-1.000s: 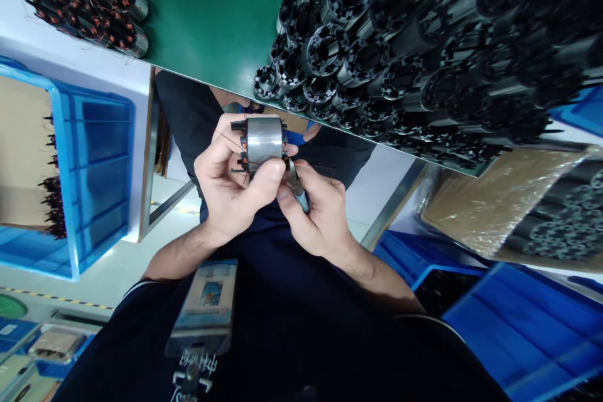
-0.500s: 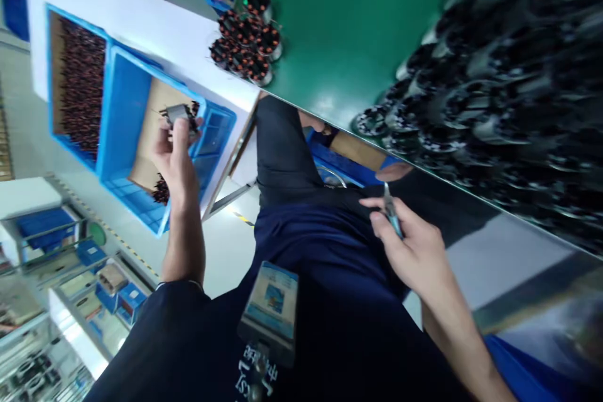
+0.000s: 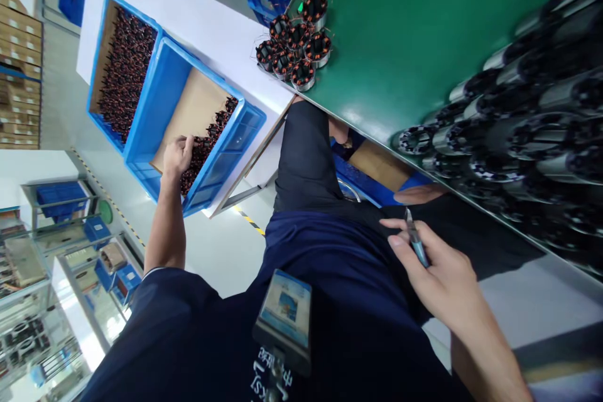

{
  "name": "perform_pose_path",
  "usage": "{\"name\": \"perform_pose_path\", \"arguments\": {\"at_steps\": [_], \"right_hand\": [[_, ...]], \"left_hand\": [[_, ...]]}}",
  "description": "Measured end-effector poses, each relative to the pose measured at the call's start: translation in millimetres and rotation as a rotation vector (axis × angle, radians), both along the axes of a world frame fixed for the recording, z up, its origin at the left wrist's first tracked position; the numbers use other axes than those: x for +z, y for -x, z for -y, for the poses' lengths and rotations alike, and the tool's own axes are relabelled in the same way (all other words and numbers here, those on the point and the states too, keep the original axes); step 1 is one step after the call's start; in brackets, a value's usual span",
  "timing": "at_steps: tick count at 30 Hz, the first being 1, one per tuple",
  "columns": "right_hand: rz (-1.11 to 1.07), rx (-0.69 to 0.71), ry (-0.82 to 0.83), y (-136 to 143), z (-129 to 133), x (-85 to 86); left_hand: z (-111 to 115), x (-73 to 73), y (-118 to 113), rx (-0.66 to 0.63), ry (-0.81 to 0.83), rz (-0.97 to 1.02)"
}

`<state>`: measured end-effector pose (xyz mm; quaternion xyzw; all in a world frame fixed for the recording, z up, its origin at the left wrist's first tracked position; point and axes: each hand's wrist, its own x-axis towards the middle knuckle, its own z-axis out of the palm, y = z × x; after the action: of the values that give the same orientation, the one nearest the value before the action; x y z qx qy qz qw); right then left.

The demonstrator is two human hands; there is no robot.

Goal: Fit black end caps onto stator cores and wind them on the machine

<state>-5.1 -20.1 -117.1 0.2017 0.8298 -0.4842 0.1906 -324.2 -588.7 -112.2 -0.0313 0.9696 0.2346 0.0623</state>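
My left hand point(image 3: 177, 156) is inside a blue bin point(image 3: 149, 85), fingers curled, beside rows of small copper-wound stators point(image 3: 207, 144). Whatever is in those fingers is hidden. Cardboard point(image 3: 195, 103) lines the bin's floor next to the rows. In front of my lap, my right hand point(image 3: 445, 273) is closed around small wire cutters point(image 3: 417, 244) with light blue handles, their metal tip pointing up and away from me.
A second blue bin point(image 3: 97, 107) is full of wound parts. On the green tabletop point(image 3: 377, 31), a cluster of wound stators point(image 3: 301, 44) stands at the left corner and many stacked metal stator rings point(image 3: 513, 138) at the right. Another person's hand point(image 3: 421, 193) shows below the table edge.
My left hand has lowered into the bin towards the rows; the metal-sided stator it held no longer shows. My right hand still grips the cutters. The view has shifted left.
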Motion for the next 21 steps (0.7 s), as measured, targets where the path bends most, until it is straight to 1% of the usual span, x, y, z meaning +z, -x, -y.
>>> {"name": "perform_pose_path", "arguments": {"at_steps": [2, 4, 6, 7, 9, 11, 15, 17, 19, 21], "right_hand": [[-0.004, 0.013, 0.010, 3, 3, -0.4], [-0.003, 0.039, 0.029, 7, 7, 1.7], [-0.013, 0.072, 0.062, 11, 11, 5.9], [-0.024, 0.088, 0.078, 14, 12, 8.3], [-0.048, 0.119, 0.105, 19, 15, 12.9], [-0.065, 0.142, 0.111, 22, 18, 17.3], [-0.106, 0.183, 0.122, 24, 24, 28.4], [-0.134, 0.200, 0.154, 22, 26, 34.7], [-0.148, 0.198, 0.188, 17, 26, 39.2], [-0.134, 0.174, 0.201, 11, 25, 40.3]], "left_hand": [[3, 4.5, -5, -0.059, -0.039, -0.025], [0, 14.2, -7, -0.103, -0.064, -0.067], [-14, 26.6, -5, -0.129, -0.078, -0.128], [-25, 32.1, -2, -0.142, -0.080, -0.162], [-57, 37.9, 10, -0.191, -0.094, -0.234], [-100, 34.1, 31, -0.292, -0.157, -0.284], [-198, 8.6, 83, -0.527, -0.427, -0.150], [-237, -2.1, 101, -0.627, -0.463, -0.075], [-263, -7.8, 110, -0.693, -0.428, -0.026], [-276, -9.7, 114, -0.735, -0.380, 0.005]]}}
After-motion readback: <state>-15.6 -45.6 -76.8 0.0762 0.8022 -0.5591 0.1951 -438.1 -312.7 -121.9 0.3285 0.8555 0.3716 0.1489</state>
